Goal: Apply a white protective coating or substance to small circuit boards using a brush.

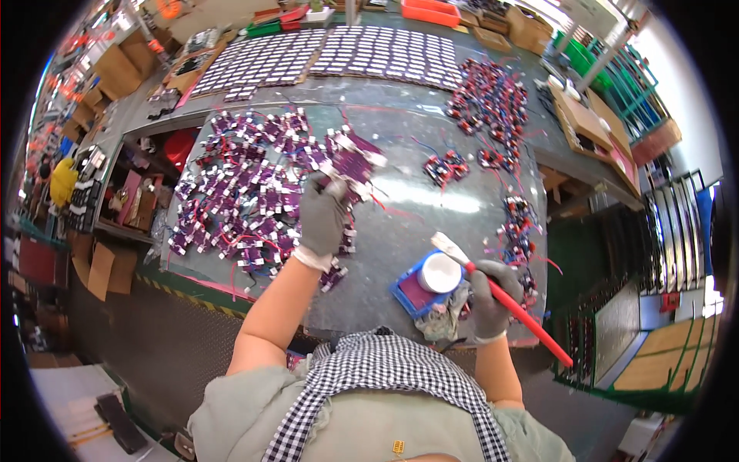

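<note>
My left hand (320, 214), in a grey glove, is closed on the near edge of a purple circuit board (352, 163) with white connectors. It holds the board at the right side of a heap of similar purple boards (258, 185) with red and blue wires. In my gloved right hand (491, 302) is a brush (523, 316) with a long red handle, its pale bristles pointing up and left. Just below the bristles, a round white container (441, 272) stands on a blue tray (409, 302). A crumpled rag (444, 320) lies beside the tray, close to my right hand.
Small wired parts (490, 104) are piled at the far right, with more along the right edge. A small cluster (446, 167) lies mid-table. Behind are rows of white-topped pieces (385, 55) and an orange bin (431, 11). Green-framed racks (654, 308) stand at right.
</note>
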A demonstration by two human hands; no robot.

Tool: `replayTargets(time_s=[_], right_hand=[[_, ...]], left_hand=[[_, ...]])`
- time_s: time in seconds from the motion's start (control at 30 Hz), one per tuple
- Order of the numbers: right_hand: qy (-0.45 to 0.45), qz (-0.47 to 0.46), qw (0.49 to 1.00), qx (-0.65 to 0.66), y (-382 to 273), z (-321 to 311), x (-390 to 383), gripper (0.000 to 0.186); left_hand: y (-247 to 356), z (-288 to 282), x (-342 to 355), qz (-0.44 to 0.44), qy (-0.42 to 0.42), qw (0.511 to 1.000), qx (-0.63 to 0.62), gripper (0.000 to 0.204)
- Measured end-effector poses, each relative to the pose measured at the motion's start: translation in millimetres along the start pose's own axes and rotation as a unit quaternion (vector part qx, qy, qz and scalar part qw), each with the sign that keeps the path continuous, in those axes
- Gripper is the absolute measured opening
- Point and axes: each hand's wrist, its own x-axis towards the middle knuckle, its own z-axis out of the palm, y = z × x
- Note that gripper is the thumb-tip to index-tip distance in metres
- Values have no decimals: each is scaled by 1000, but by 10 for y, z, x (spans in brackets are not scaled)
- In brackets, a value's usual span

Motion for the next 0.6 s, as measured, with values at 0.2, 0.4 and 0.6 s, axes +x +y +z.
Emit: replayTargets(time_s=[0.2,0.4,0.6], right_hand=[[29,24,999,-37,223,89,144,9],[52,50,993,-93,328,344,337,8],[87,62,984,-145,582,350,412,9]], left_hand=[[825,-1069,1732,232,88,953,174,16],[671,-891,3292,333,36,849,410,20],[-417,-1272,3931,-21,103,503,858,49]])
